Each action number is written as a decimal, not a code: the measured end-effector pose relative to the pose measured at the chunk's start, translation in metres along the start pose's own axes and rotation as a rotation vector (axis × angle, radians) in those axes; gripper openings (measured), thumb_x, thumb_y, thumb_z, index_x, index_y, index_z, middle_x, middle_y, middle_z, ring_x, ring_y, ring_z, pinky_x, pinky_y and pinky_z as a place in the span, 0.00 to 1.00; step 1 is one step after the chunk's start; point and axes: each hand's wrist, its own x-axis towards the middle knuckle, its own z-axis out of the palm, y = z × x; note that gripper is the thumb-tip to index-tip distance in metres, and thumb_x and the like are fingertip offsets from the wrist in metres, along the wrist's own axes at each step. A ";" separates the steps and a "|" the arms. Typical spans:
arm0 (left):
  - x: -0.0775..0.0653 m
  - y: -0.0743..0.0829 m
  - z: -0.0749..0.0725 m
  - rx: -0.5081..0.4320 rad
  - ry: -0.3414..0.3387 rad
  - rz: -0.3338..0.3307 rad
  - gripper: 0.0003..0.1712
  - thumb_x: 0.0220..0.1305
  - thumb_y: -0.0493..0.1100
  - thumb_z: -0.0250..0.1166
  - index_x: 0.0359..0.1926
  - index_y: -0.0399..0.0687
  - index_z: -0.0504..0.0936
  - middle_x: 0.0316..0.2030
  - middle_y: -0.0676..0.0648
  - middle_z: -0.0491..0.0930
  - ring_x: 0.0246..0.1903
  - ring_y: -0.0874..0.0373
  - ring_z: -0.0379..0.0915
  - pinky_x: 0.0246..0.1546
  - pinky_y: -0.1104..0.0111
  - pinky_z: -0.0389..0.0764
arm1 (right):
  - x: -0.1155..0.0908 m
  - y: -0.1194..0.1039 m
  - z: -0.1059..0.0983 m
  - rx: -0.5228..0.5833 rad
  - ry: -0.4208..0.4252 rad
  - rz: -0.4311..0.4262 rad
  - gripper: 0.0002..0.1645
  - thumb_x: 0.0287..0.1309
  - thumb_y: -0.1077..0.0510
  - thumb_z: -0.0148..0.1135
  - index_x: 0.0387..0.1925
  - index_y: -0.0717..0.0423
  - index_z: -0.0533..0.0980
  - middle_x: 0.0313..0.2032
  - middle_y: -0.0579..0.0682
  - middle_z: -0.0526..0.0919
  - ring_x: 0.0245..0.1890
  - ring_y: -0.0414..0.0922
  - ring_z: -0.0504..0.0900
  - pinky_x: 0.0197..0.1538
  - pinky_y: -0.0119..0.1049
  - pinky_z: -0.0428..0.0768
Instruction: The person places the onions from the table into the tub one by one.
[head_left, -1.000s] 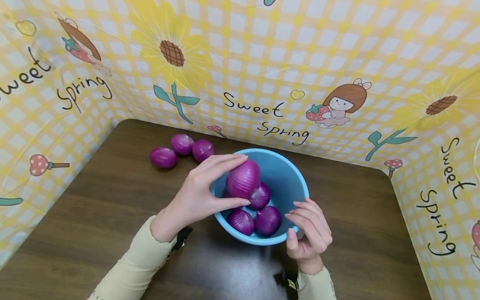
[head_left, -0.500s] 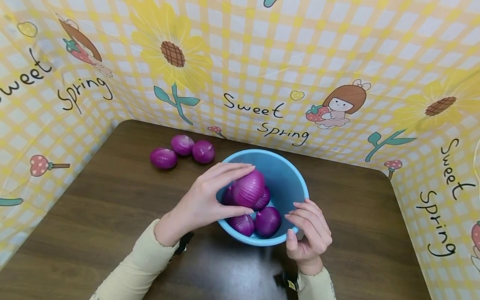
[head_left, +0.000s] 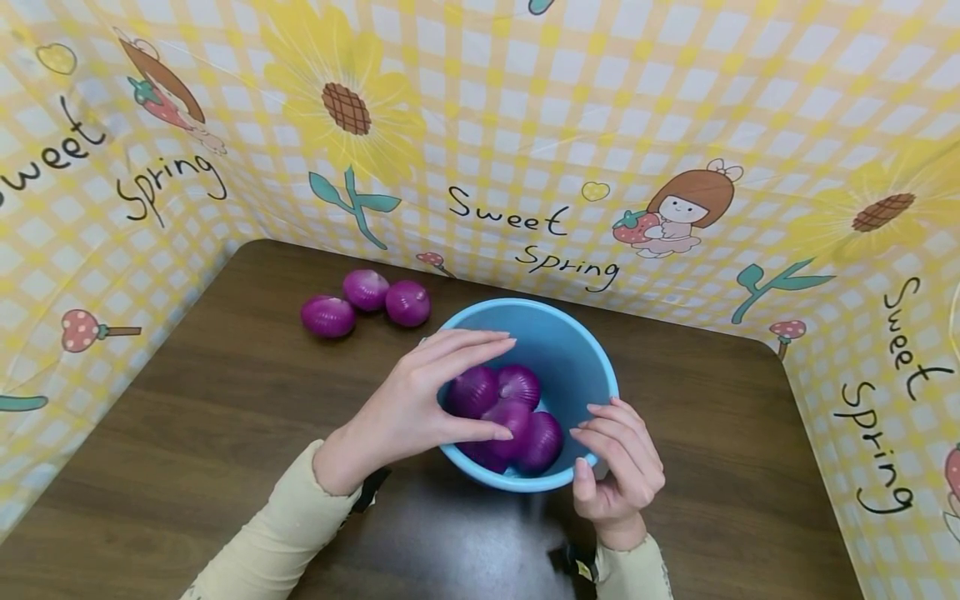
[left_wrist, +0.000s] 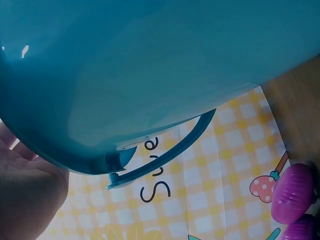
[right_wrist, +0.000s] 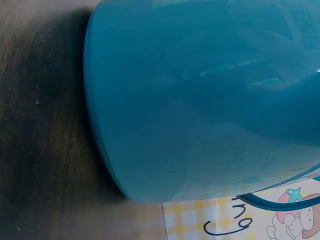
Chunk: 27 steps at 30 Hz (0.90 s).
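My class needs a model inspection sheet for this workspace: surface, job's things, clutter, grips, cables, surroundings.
Surface: dark wooden-looking table, reflecting light near the person.
Job's things: blue bucket; five purple onions visible inside; three more onions outside on the table.
Clutter: nothing seen.
Grips: left grip spread over the bucket, onion contact unclear; right grip holds the bucket's near right side.
Cables: nothing seen.
Surroundings: checked cloth printed "Sweet Spring".

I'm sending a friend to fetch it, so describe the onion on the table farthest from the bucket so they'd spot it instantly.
On the dark wooden table, find the open blue bucket. To its left in the head view, toward the back edge, three purple onions sit close together. Your onion is the leftmost, with a more oval outline than its two rounder neighbours.
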 end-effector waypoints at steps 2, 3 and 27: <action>0.000 0.000 0.000 0.003 0.009 0.007 0.48 0.46 0.55 0.85 0.67 0.46 0.78 0.65 0.49 0.75 0.65 0.53 0.68 0.65 0.57 0.72 | 0.000 0.000 0.000 0.001 -0.002 0.000 0.27 0.62 0.50 0.62 0.15 0.67 0.80 0.17 0.59 0.80 0.23 0.58 0.81 0.50 0.50 0.84; 0.000 0.000 0.000 0.002 0.014 0.011 0.48 0.45 0.55 0.85 0.67 0.46 0.78 0.64 0.48 0.76 0.65 0.53 0.68 0.65 0.57 0.71 | 0.000 0.000 0.000 0.001 -0.002 0.000 0.27 0.62 0.50 0.62 0.15 0.67 0.80 0.17 0.59 0.80 0.23 0.59 0.81 0.50 0.50 0.84; -0.003 -0.007 -0.017 0.024 0.128 -0.040 0.41 0.53 0.57 0.81 0.65 0.48 0.80 0.63 0.49 0.77 0.63 0.52 0.70 0.59 0.57 0.77 | 0.000 -0.001 0.001 0.003 0.004 -0.007 0.27 0.62 0.50 0.62 0.15 0.67 0.80 0.17 0.59 0.80 0.23 0.58 0.81 0.50 0.50 0.84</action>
